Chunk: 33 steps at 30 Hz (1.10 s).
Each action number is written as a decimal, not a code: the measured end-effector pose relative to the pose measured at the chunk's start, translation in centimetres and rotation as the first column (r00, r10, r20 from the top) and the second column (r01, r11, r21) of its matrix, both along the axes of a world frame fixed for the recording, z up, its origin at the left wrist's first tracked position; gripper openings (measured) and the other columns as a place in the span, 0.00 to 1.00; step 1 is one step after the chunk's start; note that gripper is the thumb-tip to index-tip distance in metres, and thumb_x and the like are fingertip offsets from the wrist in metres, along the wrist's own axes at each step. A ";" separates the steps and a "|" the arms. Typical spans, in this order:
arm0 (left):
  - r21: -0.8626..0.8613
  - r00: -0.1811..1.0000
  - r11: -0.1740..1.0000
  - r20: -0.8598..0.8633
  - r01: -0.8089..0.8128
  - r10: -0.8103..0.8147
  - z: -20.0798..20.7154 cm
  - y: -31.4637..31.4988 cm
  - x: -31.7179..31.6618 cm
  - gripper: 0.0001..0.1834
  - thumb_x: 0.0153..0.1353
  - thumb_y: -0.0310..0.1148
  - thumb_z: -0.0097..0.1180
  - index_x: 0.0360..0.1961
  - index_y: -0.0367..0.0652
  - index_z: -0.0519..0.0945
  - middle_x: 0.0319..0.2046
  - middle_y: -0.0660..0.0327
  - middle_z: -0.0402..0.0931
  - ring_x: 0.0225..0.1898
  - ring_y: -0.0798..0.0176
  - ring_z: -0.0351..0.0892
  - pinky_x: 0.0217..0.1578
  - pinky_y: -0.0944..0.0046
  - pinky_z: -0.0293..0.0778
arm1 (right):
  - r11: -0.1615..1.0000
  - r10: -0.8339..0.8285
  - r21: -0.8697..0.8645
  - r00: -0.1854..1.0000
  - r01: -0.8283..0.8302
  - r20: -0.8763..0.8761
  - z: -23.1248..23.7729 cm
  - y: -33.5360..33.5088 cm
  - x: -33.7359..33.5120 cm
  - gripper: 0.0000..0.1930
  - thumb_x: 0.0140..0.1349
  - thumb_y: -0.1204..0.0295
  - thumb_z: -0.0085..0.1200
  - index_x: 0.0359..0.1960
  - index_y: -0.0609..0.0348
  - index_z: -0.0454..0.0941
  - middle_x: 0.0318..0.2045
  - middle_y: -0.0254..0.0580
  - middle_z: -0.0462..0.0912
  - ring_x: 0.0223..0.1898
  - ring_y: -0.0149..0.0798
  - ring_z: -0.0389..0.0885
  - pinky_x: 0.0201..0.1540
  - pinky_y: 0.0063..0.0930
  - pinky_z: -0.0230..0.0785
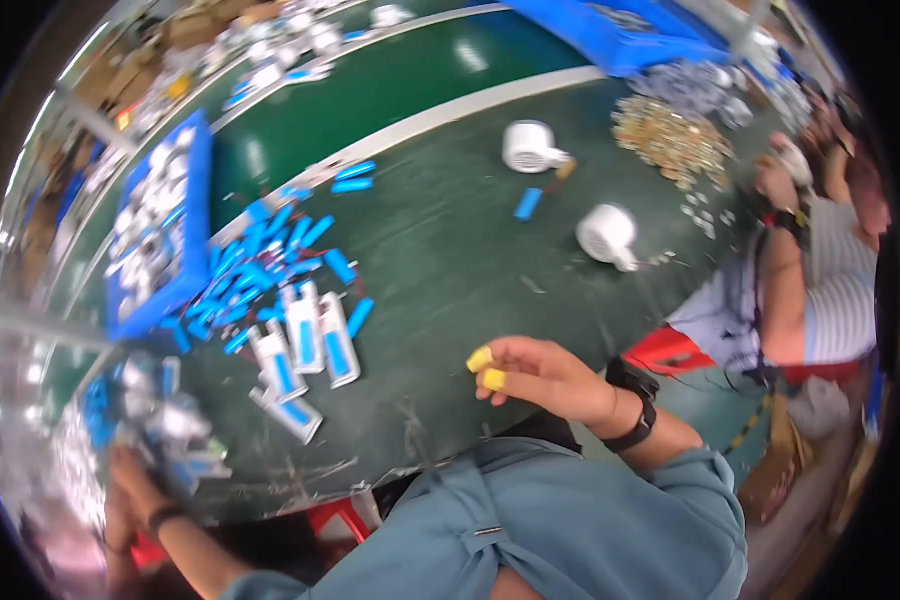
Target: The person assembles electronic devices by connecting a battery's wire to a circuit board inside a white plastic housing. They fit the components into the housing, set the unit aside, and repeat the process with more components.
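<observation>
White parts (174, 418) lie heaped near the bench's (440, 250) front-left corner; a sweep of the left hand (130, 472) beside them, its grip too blurred to tell, could push some off. Their long axes appear mixed, without common direction. The right hand (555, 380), loosely curled with a slight pinch gap, holds nothing visible.

Head-worn fisheye view, downward over green table (440, 260)
</observation>
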<state>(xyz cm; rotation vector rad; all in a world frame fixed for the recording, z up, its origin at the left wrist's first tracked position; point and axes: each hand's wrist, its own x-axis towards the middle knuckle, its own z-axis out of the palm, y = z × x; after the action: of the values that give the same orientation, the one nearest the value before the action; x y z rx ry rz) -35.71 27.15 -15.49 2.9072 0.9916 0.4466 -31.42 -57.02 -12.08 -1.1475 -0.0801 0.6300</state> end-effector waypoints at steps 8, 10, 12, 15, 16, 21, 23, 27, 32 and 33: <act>-0.091 0.925 0.996 0.379 0.015 0.021 -0.4 -8.1 2.0 0.22 0.67 0.36 0.49 0.57 0.32 0.74 0.56 0.51 0.75 0.55 0.54 0.76 0.55 0.59 0.71 | 0.254 -0.003 -0.563 0.582 0.787 0.813 2.7 -7.9 8.4 0.13 0.59 0.78 0.54 0.47 0.64 0.74 0.28 0.46 0.80 0.27 0.37 0.81 0.32 0.28 0.73; -0.006 0.825 0.977 0.538 0.212 -0.175 3.4 -17.5 2.6 0.20 0.68 0.36 0.50 0.55 0.32 0.75 0.52 0.50 0.78 0.52 0.56 0.77 0.57 0.61 0.68 | 0.083 0.321 -0.514 0.465 0.854 0.825 1.6 -8.0 11.4 0.13 0.56 0.77 0.52 0.44 0.60 0.74 0.29 0.50 0.81 0.33 0.53 0.82 0.34 0.47 0.73; 0.003 0.840 0.973 0.504 0.232 -0.202 5.7 -26.0 3.0 0.18 0.68 0.31 0.51 0.54 0.31 0.76 0.51 0.52 0.78 0.50 0.59 0.77 0.55 0.62 0.69 | -0.141 0.429 -0.774 0.742 0.618 0.515 1.7 -6.1 13.4 0.11 0.59 0.70 0.53 0.43 0.59 0.73 0.29 0.50 0.82 0.34 0.53 0.82 0.35 0.47 0.74; -0.080 0.725 0.831 0.540 0.550 -0.428 6.0 -36.8 4.1 0.14 0.65 0.25 0.53 0.51 0.32 0.78 0.47 0.56 0.80 0.50 0.63 0.76 0.55 0.63 0.68 | -0.240 0.427 -0.807 0.805 0.540 0.412 0.6 -4.1 15.6 0.11 0.59 0.71 0.49 0.41 0.61 0.75 0.30 0.49 0.84 0.34 0.51 0.84 0.35 0.44 0.76; -0.167 0.693 0.727 0.500 0.665 -0.519 7.5 -42.2 4.6 0.12 0.64 0.24 0.53 0.49 0.35 0.79 0.46 0.57 0.80 0.49 0.63 0.76 0.54 0.63 0.69 | -0.232 0.434 -0.809 0.802 0.540 0.411 0.3 -4.0 15.9 0.11 0.59 0.71 0.49 0.41 0.61 0.75 0.30 0.49 0.84 0.34 0.51 0.84 0.35 0.44 0.76; -0.119 0.463 0.447 0.257 0.886 -0.849 6.3 -52.6 7.3 0.15 0.53 0.23 0.60 0.43 0.38 0.80 0.42 0.49 0.78 0.46 0.45 0.78 0.48 0.55 0.73 | -0.064 0.429 -0.814 0.752 0.577 0.500 -0.1 -2.9 13.3 0.11 0.61 0.66 0.53 0.36 0.61 0.72 0.30 0.52 0.82 0.37 0.54 0.82 0.38 0.48 0.74; -0.051 0.400 0.400 0.235 0.915 -0.886 5.1 -54.9 9.1 0.16 0.50 0.27 0.62 0.42 0.39 0.80 0.42 0.53 0.76 0.46 0.47 0.74 0.48 0.52 0.68 | 0.106 0.426 -0.755 0.657 0.647 0.622 -0.5 -2.2 10.8 0.10 0.58 0.71 0.56 0.34 0.62 0.70 0.31 0.54 0.81 0.36 0.55 0.81 0.38 0.46 0.74; -0.033 0.416 0.415 0.120 0.909 -0.901 3.7 -58.2 10.9 0.18 0.49 0.27 0.61 0.44 0.40 0.79 0.42 0.55 0.76 0.46 0.50 0.73 0.49 0.53 0.65 | 0.346 0.232 -0.761 0.736 0.548 0.636 -0.3 -1.6 6.9 0.11 0.55 0.75 0.57 0.37 0.63 0.69 0.30 0.53 0.81 0.34 0.51 0.82 0.36 0.41 0.74; -0.026 0.292 0.291 0.074 0.956 -0.953 4.0 -59.3 7.7 0.20 0.47 0.24 0.59 0.45 0.40 0.77 0.43 0.59 0.75 0.46 0.54 0.73 0.50 0.54 0.63 | 0.513 0.105 -0.684 0.753 0.519 0.650 0.0 -1.2 3.2 0.17 0.54 0.76 0.58 0.45 0.61 0.68 0.28 0.43 0.81 0.28 0.42 0.80 0.33 0.34 0.73; -0.039 0.312 0.309 0.112 0.950 -0.944 4.6 -59.2 7.0 0.21 0.47 0.24 0.60 0.46 0.40 0.77 0.44 0.58 0.74 0.46 0.54 0.73 0.50 0.53 0.63 | 0.487 0.120 -0.672 0.720 0.557 0.684 0.0 -1.2 2.9 0.16 0.54 0.76 0.58 0.44 0.59 0.69 0.29 0.41 0.81 0.29 0.41 0.79 0.33 0.33 0.72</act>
<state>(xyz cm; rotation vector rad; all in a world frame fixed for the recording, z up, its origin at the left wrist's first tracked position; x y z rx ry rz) -28.67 -32.09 -10.93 2.6869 -0.8130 0.3476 -28.55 -58.26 -12.06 -2.3196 -0.2243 -0.1166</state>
